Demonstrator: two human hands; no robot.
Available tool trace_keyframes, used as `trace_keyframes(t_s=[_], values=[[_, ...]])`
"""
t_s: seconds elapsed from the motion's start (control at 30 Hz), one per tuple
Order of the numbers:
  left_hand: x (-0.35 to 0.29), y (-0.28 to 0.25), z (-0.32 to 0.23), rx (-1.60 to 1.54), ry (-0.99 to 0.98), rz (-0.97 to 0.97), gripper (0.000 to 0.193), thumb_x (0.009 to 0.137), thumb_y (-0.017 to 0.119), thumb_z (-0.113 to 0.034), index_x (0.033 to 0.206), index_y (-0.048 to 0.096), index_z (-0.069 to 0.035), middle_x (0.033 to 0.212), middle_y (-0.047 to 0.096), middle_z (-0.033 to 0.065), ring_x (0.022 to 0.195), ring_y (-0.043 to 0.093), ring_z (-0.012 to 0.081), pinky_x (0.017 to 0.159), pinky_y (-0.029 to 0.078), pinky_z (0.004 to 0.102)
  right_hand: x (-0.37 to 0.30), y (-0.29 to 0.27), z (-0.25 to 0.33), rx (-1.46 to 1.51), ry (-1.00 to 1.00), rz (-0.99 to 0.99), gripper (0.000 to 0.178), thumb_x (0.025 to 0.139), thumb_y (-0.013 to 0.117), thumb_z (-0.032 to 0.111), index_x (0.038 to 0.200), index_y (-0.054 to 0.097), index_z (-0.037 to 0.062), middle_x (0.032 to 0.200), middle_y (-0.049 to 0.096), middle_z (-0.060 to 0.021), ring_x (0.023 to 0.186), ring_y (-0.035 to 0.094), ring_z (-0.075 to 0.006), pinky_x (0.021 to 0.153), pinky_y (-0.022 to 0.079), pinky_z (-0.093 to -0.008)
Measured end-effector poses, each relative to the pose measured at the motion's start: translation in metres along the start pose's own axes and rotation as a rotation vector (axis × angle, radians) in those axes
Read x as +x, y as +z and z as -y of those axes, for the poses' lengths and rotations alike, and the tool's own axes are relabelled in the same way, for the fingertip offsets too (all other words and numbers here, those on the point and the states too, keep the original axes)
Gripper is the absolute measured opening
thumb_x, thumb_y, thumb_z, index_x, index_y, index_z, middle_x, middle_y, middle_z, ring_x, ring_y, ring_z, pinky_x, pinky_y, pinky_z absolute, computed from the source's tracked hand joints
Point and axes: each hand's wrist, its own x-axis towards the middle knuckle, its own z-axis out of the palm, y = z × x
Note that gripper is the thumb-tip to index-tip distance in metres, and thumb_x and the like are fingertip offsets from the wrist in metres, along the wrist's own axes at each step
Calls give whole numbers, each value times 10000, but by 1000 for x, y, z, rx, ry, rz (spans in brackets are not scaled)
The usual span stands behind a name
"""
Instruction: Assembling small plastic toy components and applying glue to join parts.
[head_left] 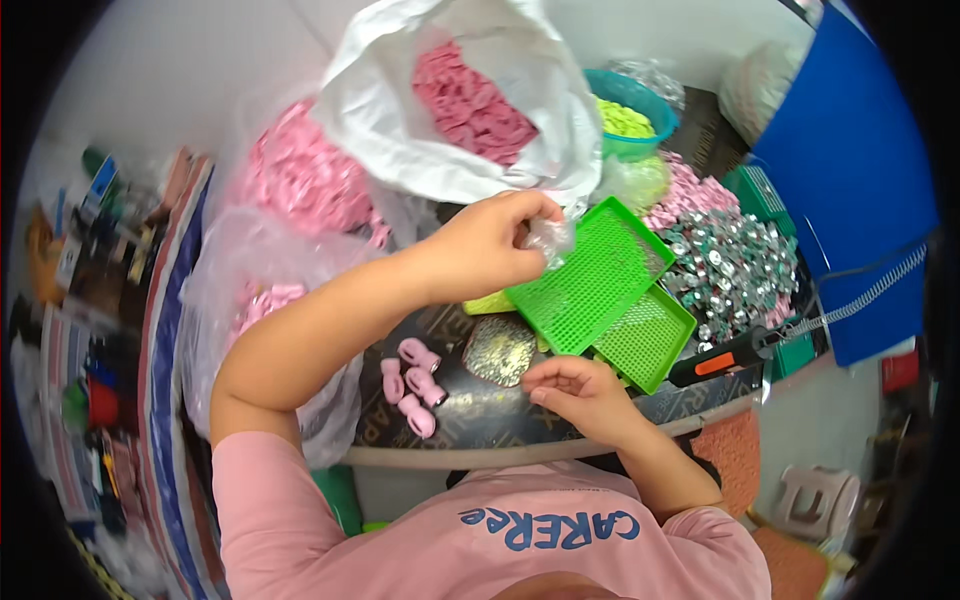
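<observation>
On a cluttered dark worktable (pixel 480 415) heaped with bags of pink pieces, the left hand (pixel 490 245) pinches a small clear plastic bag (pixel 550 238) above the green perforated tray (pixel 595 275). The bag looks light, limp and slippery, best pinched at its mouth; the right hand (pixel 580 390) is loosely curled, holding nothing visible

Person wears a pink short-sleeved t-shirt with blue block lettering printed across the chest; forearms bare below the sleeves, left hand (pixel 490 245) and right hand (pixel 580 392) ungloved, no watch or rings visible.
</observation>
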Motion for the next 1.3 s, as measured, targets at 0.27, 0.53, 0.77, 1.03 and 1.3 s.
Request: trace_keyframes(t_s=[0.27,0.53,0.77,1.03,1.3], values=[[166,38,-5,-165,91,-16,434,839,664,-153,1241,633,6,1034,692,125,925,665,221,833,538,357,-20,-39,32,-224,-294,-228,221,922,715,53,1142,712,30,1073,706,-53,912,658,-123,827,531,-275],[310,-24,-4,-515,76,-261,120,892,615,-93,940,633,16,929,635,113,826,618,235,798,519,374,-33,-37,-7,-29,-72,-8,186,971,695,82,1145,706,17,1043,730,-49,948,674,-106,840,539,-262],[341,-39,13,-101,72,-233,306,903,724,-258,1114,712,-37,999,685,161,847,659,264,764,574,393,-43,-52,-12,-94,-75,133,210,976,691,122,1167,703,34,1024,752,-63,908,692,-111,809,552,-274],[295,-60,-42,-302,44,-495,640,945,725,-338,1427,473,-2,1459,493,191,1261,575,338,962,510,478,-52,-65,-16,-43,-31,108,190,974,695,118,1144,712,35,994,748,-51,890,681,-100,798,548,-263],[89,5,-59,1223,1260,-580,524,852,790,-383,603,411,-121,568,386,31,501,464,209,526,462,356,-54,-45,-4,-72,-5,205,196,975,680,40,1166,690,-3,1092,719,-69,1006,672,-115,880,546,-270]])
